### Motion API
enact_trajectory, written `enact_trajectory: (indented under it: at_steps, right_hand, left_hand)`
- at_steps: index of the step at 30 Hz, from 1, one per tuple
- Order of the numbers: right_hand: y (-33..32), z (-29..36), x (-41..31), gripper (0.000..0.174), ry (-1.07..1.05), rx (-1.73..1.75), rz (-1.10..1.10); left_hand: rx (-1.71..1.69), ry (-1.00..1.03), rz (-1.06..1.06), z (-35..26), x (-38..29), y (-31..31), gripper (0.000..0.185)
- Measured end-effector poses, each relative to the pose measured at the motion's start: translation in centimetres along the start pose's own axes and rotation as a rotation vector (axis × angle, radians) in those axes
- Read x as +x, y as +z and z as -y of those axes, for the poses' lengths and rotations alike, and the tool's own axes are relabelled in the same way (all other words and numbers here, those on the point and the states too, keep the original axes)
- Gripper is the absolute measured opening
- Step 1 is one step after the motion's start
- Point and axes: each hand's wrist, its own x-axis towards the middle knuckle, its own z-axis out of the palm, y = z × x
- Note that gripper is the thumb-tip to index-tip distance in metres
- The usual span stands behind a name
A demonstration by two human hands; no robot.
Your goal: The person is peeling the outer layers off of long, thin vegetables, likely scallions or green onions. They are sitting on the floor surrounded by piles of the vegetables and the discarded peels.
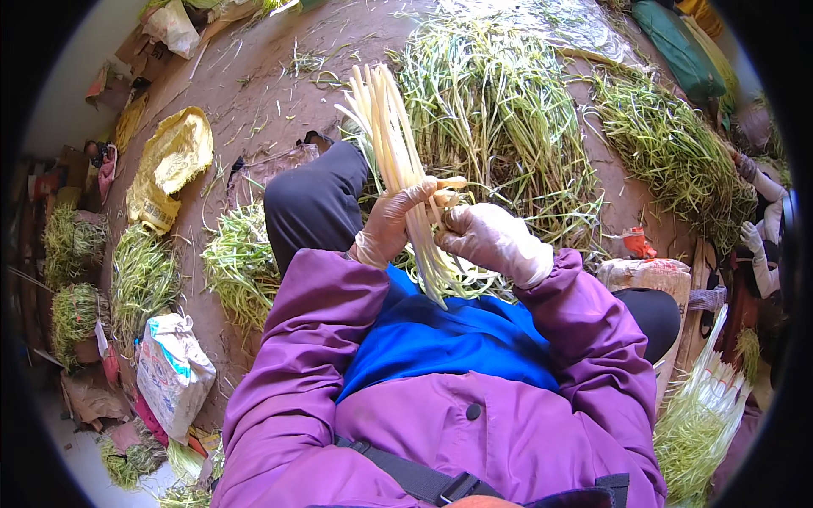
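Note:
My left hand [397, 219], in a thin translucent glove, is closed around a bundle of pale yellow-white stalks [387, 136]. The bundle stands tilted over my lap, thicker pale ends away from me and thinner greenish ends down by the blue apron [444, 355]. Against its right side is my gloved right hand [492, 238], fingers curled and thumb pinching what looks like a single stalk; its fingertips are partly hidden. Just beyond both hands lies a large heap of long green leafy stalks [495, 108]. Loose greenish strands [483, 282] show below the right hand.
Another green heap [679, 146] lies to the right, with a co-worker's gloved hand [751, 238] near it. Bundled white-stemmed stalks [705, 406] lie lower right. At left are a yellow woven sack [162, 165], a white bag [174, 374] and green bunches [146, 279].

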Motion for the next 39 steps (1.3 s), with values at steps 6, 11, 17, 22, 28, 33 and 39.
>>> enact_trajectory:
  at_steps: [6,11,17,22,28,33,39]
  right_hand:
    - [-1.5,-6.4,1.9,0.03,0.066,1.004,0.102]
    - [6.0,-12.1,3.8,0.054,0.241,0.079,-0.031]
    - [11.9,-11.3,1.0,0.058,0.273,0.554,0.888]
    - [4.6,-14.1,4.5,0.043,0.586,0.074,0.22]
    - [2.9,-17.0,12.0,0.032,0.577,-0.06,-0.227]
    - [4.4,-18.2,12.8,0.033,0.655,-0.101,-0.138]
    - [2.5,-18.0,7.9,0.032,0.569,0.547,-0.101]
  left_hand:
    - [-0.419,0.063,0.186,-1.3,-1.0,0.8,0.049]
    - [-0.468,0.109,0.236,-2.5,-1.8,2.3,0.035]
    - [-0.621,0.184,0.286,-4.8,-1.4,1.1,0.056]
    - [-0.48,0.15,0.158,-5.4,-0.9,-0.2,0.047]
    - [-0.266,0.05,0.034,-4.6,-0.4,-0.3,0.038]
    - [-0.146,0.01,-0.172,-4.0,-0.3,-0.1,0.03]
    - [0.022,-0.001,-0.314,-3.6,0.3,0.2,0.024]
